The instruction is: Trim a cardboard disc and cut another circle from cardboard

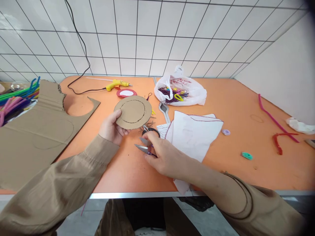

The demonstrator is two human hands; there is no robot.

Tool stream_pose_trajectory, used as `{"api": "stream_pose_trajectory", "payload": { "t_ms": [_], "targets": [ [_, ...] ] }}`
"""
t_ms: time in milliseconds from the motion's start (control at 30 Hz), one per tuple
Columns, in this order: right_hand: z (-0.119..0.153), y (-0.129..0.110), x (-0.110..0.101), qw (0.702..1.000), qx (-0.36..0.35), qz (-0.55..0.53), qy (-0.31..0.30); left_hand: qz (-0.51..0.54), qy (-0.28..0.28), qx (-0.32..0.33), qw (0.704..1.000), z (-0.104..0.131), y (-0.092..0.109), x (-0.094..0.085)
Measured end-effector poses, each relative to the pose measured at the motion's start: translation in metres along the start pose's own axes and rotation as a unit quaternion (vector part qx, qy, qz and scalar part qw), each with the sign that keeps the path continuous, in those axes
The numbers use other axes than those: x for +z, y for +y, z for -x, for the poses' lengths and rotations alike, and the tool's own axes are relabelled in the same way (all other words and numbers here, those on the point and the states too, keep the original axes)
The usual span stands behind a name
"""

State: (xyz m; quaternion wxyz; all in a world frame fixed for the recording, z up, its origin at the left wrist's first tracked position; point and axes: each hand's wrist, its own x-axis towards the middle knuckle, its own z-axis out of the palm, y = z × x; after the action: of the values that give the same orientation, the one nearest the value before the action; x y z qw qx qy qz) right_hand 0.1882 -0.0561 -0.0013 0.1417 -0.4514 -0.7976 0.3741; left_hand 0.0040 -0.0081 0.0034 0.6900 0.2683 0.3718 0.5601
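Cardboard disc (133,112), bag (198,95) with illegible red print (180,82)

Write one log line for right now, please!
left grip: holds round brown cardboard disc | right grip: holds silver-bladed scissors, open, apart from disc | nearby: yellow glue gun, white plastic bag

On my feed the scene is bright, with even light and only soft, faint shadows on the orange tabletop (221,157). Pale glare washes the tiled wall (147,46) at the far left, and the metal table edge (133,195) gleams on the near side. I can make out the pen line on the cardboard disc (133,113), but red print on the plastic bag (198,95) is too soft to read. Wide-angle stretch slants the tile lines; darkness blurs the far right corner.
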Motion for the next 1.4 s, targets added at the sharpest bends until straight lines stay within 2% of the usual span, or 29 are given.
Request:
{"api": "stream_pose_trajectory", "payload": {
  "t_ms": [133, 333, 533, 633, 700, 800, 967, 1133, 1400],
  "targets": [
    [-0.001, 0.003, 0.003, 0.996, -0.041, 0.075, 0.021, -0.003, -0.018, -0.007, 1.0, -0.002, -0.002, -0.005],
    [0.0, 0.001, 0.006, 0.998, -0.041, 0.046, 0.015, 0.007, -0.028, -0.021, 0.999, -0.001, -0.003, -0.007],
    [-0.001, -0.001, 0.004, 0.995, -0.058, 0.086, -0.01, 0.08, 0.012, -0.07, 0.994, 0.006, -0.01, 0.01],
    [-0.003, -0.001, 0.003, 0.998, -0.046, 0.043, -0.017, 0.101, 0.004, -0.115, 0.988, 0.011, -0.014, 0.018],
    [-0.005, 0.001, 0.004, 0.999, -0.032, 0.014, -0.003, 0.115, -0.009, -0.126, 0.985, 0.013, -0.015, 0.019],
    [-0.008, 0.005, 0.005, 0.999, -0.031, 0.024, 0.024, 0.136, -0.012, -0.118, 0.984, 0.013, -0.014, 0.018],
    [-0.009, 0.008, 0.005, 0.999, -0.048, 0.011, 0.021, 0.091, 0.015, -0.144, 0.985, 0.012, -0.012, 0.013],
    [-0.009, 0.01, 0.004, 0.995, -0.102, 0.013, 0.019, 0.073, 0.033, -0.179, 0.981, 0.011, -0.012, 0.014],
    [-0.01, 0.014, 0.006, 0.993, -0.109, -0.005, 0.037, 0.054, 0.042, -0.206, 0.976, 0.012, -0.01, 0.014]
  ]
}}
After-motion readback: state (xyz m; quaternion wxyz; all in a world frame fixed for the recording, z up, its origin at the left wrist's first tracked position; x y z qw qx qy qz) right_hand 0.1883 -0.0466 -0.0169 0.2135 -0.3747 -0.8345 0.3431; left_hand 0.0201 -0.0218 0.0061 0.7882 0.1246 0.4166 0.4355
